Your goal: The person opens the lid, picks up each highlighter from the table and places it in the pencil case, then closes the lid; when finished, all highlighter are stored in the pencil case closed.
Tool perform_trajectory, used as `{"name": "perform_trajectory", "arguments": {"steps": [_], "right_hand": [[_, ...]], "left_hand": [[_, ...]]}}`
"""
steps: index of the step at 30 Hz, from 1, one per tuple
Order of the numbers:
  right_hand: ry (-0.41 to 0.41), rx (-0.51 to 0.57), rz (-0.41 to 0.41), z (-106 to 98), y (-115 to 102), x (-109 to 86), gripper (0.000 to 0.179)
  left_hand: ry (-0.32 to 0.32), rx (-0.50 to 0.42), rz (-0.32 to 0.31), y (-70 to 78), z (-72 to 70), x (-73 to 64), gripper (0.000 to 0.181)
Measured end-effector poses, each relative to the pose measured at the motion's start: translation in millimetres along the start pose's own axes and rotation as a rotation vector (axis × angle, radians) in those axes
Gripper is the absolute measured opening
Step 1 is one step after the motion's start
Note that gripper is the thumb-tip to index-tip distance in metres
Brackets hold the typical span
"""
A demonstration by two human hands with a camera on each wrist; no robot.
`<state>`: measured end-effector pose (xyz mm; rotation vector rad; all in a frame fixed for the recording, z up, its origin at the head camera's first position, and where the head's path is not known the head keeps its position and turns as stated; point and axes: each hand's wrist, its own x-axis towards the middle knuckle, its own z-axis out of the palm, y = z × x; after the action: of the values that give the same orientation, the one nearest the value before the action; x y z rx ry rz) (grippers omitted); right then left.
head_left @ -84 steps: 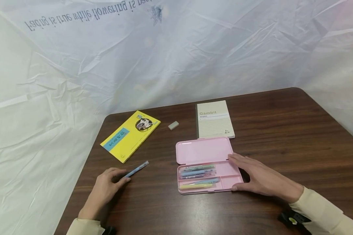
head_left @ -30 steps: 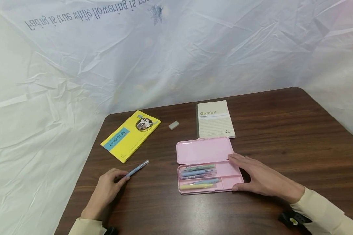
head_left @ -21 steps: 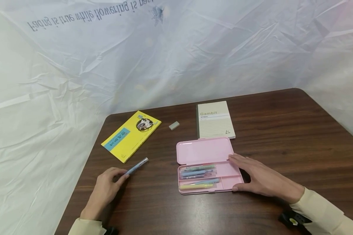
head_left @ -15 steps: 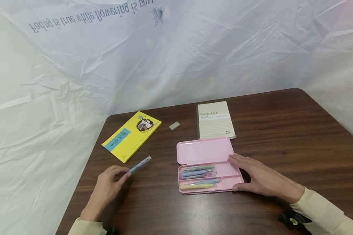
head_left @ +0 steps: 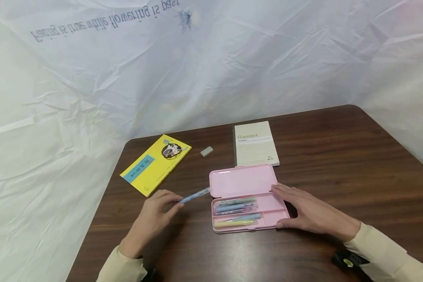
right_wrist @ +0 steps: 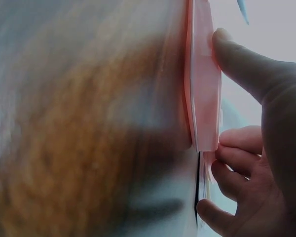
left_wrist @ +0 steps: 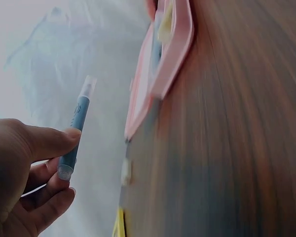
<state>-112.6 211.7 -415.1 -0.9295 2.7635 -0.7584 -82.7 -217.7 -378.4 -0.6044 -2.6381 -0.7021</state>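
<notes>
Between the thumb and fingers of my left hand [head_left: 154, 219] is a slim blue pen [head_left: 195, 195] with a clear end, lifted off the table. Its tip points right, by the left side of an open pink pencil case [head_left: 243, 181]. In the left wrist view the blue pen [left_wrist: 77, 124] is pinched near its lower end. Several pens [head_left: 234, 207] lie in the case's left compartments, a yellow one [head_left: 234, 223] among them. My right hand [head_left: 311, 213] holds the case's right end, thumb at the front edge and fingers at the hinge side.
A yellow booklet [head_left: 156, 164] lies at the left of the brown table [head_left: 352, 156]. Near it is a small pale eraser [head_left: 206, 151]. A cream notebook [head_left: 256, 147] lies right behind the case lid. Pale sheeting [head_left: 211, 78] hangs behind the table.
My left hand has raised the blue pen and carried it rightward, up to the case's left side. My right hand has stayed at the case.
</notes>
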Motion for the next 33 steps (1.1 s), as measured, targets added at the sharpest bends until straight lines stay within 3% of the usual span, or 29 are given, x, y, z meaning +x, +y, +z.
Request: {"name": "perform_trajectory", "arguments": {"steps": [4, 9, 13, 22, 33], "right_hand": [[0.011, -0.014, -0.028, -0.2, 0.2, 1.6, 0.095], [0.005, -0.026, -0.036, -0.3, 1.4, 3.9, 0.095], [-0.003, -0.018, -0.035, -1.1, 1.7, 5.0, 0.094], [0.010, -0.012, -0.057, -2.6, 0.1, 3.3, 0.092], [0.007, 0.001, -0.033, 0.1, 0.9, 0.0, 0.093]], "left_hand": [[-0.065, -0.060, 0.048, 14.7, 12.7, 9.8, 0.018], [-0.203, -0.129, 0.023, 35.8, 27.5, 17.2, 0.017], [-0.269, -0.162, 0.025, 48.6, 37.7, 21.3, 0.018], [-0.288, -0.188, 0.138, 59.4, 60.6, 24.2, 0.012], [-0.346, -0.141, 0.158, 59.4, 69.1, 19.0, 0.011]]}}
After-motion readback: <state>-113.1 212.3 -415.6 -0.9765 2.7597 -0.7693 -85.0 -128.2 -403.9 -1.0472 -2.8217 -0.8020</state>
